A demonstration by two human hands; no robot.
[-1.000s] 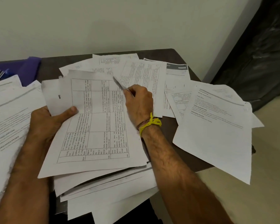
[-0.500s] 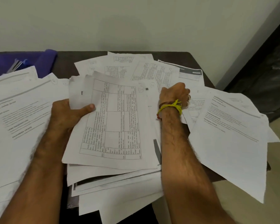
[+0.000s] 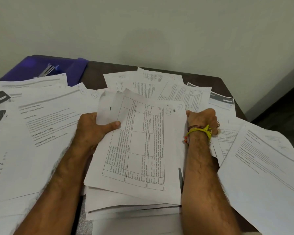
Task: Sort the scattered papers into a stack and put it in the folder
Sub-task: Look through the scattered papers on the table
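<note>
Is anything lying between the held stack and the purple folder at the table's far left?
Yes. Loose sheets cover the table left of the stack gripped by both hands, and some overlap the purple folder near edge.

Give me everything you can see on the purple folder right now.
The purple folder lies flat at the table's far left corner by the wall, apparently open, with a raised flap on its right. A metal clip shows inside. Loose papers overlap its near edge. Neither hand touches it.

You are at an office-like workspace: a dark desk (image 3: 98, 72) against a plain wall (image 3: 143, 28), strewn with printed papers (image 3: 54, 116), a purple folder (image 3: 24, 68) behind.
</note>
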